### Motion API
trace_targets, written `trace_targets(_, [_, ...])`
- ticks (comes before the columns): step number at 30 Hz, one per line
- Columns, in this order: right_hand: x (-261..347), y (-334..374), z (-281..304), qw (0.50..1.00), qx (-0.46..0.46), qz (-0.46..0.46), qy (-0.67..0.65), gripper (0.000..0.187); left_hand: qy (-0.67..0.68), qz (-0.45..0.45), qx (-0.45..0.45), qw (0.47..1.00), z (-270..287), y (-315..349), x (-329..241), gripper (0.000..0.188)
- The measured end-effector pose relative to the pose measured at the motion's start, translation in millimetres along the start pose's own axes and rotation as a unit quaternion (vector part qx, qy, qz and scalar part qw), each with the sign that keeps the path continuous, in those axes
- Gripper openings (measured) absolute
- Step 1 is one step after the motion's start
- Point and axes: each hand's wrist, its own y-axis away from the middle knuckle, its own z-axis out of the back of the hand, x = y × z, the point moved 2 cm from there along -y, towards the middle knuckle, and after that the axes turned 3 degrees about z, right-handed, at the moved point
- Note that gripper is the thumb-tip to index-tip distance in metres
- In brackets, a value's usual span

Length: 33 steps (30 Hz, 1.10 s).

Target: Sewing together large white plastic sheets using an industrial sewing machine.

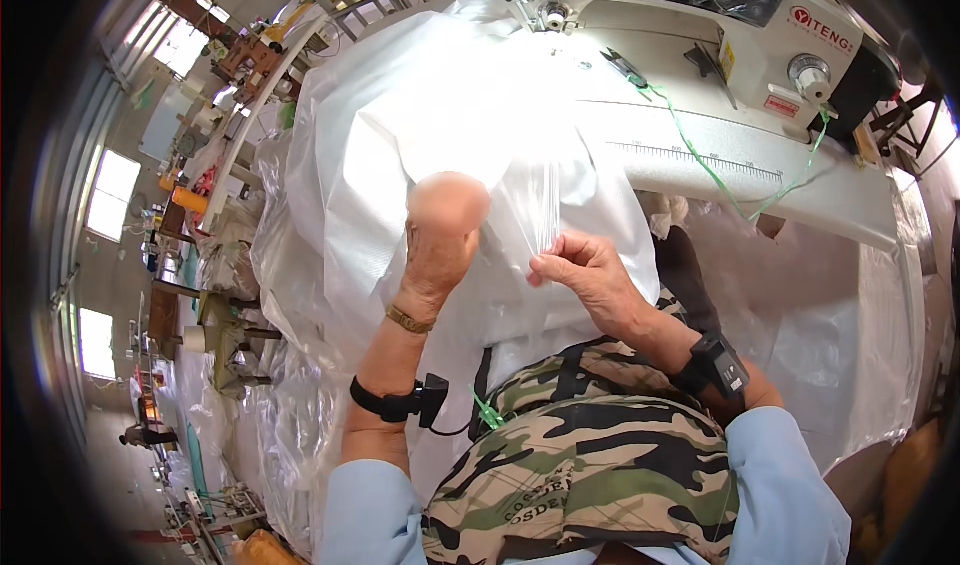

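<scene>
A large white, partly see-through plastic sheet [365, 185] spreads over the sewing table and my lap. My right hand [600, 280] pinches a gathered strip of it between thumb and fingertips, and thin folds run up from the pinch. To its left, my left hand [440, 240] rests against the sheet; a blur covers its fingers, so their grip cannot be made out. Beyond both hands stands a white sewing machine [690, 35] with a lit display. The sheet's far part reaches up near its needle area [553, 20], where bright light washes out detail.
Small dark thread snips [625, 68] lie on the machine bed, with green cord [700, 160] looping from there toward the handwheel [810, 77]. More crumpled clear plastic [290, 405] hangs at the left. A camouflage apron [600, 455] covers my lap.
</scene>
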Motion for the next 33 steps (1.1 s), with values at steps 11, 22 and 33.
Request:
trace_targets(11, [33.1,10.4,-11.5,0.997,0.013,0.035,0.065,0.024,0.487,0.219,0.113,0.838,1.4,-16.0,-18.1,0.015])
trace_targets(22, [16.3,-1.0,-26.9,0.863,0.084,0.225,0.444,0.021,0.464,0.262,0.144,0.834,-22.9,14.8,-13.4,0.012])
trace_targets(33, [4.3,-1.9,-31.2,0.797,0.129,0.25,0.535,0.019,0.514,0.325,0.107,0.787,-25.6,16.7,-23.1,0.018])
